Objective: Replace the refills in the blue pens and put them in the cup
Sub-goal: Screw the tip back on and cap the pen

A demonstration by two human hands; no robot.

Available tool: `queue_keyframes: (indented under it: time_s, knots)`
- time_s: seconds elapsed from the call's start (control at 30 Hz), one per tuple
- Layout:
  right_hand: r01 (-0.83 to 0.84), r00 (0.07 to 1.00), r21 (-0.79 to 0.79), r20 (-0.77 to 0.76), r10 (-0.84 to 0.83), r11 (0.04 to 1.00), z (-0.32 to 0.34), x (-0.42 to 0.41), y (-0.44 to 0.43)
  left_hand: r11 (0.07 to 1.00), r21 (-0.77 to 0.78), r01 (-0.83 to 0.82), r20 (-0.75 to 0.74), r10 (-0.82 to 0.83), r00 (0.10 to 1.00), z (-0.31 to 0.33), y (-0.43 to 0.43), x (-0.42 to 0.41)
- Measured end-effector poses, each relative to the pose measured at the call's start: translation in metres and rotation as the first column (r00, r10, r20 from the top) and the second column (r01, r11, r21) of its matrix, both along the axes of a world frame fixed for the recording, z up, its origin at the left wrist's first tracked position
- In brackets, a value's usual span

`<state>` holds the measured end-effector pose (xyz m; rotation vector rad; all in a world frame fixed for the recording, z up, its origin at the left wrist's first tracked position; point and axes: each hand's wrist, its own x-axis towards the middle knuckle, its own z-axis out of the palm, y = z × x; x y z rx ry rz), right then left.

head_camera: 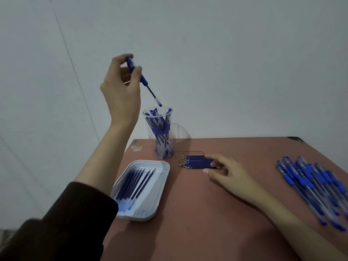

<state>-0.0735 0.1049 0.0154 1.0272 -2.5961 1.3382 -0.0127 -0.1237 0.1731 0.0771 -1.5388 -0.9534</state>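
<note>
My left hand (pixel 122 87) is raised above the table and pinches a blue pen (pixel 145 81) by its upper end. The pen slants down, its lower tip just over the rim of the clear cup (pixel 160 140), which holds several blue pens. My right hand (pixel 224 170) lies on the table with its fingertips on a bundle of blue refills (pixel 195 162) right of the cup; the fingers are curled over the bundle's right end. More blue pens (pixel 310 185) lie in a heap at the right edge of the table.
A white tray (pixel 162 168) with several blue refills in it sits at the table's left front, below the cup. A second clear cup (pixel 178 130) stands behind the first. The reddish table (pixel 216 213) ends at a pale wall.
</note>
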Motion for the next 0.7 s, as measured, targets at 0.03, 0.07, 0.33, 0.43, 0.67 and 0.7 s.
queue_keyframes:
  time_s: [0.03,0.07,0.33,0.43,0.67,0.7]
  knots:
    - [0.008,1.000,0.004,-0.011,-0.008,1.000,0.000,0.000,0.000,0.999,-0.039,-0.014,0.036,0.016,0.999,0.002,-0.003,-0.009]
    - [0.016,1.000,-0.006,-0.008,-0.016,1.000,0.000,-0.001,0.000,0.997,-0.075,-0.024,0.086,0.031,0.996,0.001,-0.005,-0.017]
    - [-0.003,0.999,-0.054,0.043,0.006,0.999,-0.003,-0.006,0.000,0.990,-0.141,0.000,0.477,0.068,0.876,-0.025,-0.013,-0.057]
    - [-0.029,0.998,-0.051,0.051,0.032,0.998,-0.005,-0.007,-0.001,0.982,-0.187,-0.013,0.631,0.130,0.765,-0.031,-0.017,-0.063]
    - [-0.029,0.998,-0.041,0.054,0.031,0.999,-0.006,-0.009,-0.001,0.949,-0.314,0.018,0.759,0.240,0.606,-0.037,-0.016,-0.065]
    - [-0.027,0.998,-0.043,0.053,0.029,0.999,-0.007,-0.010,-0.001,0.954,-0.298,0.014,0.760,0.229,0.608,-0.036,-0.015,-0.064]
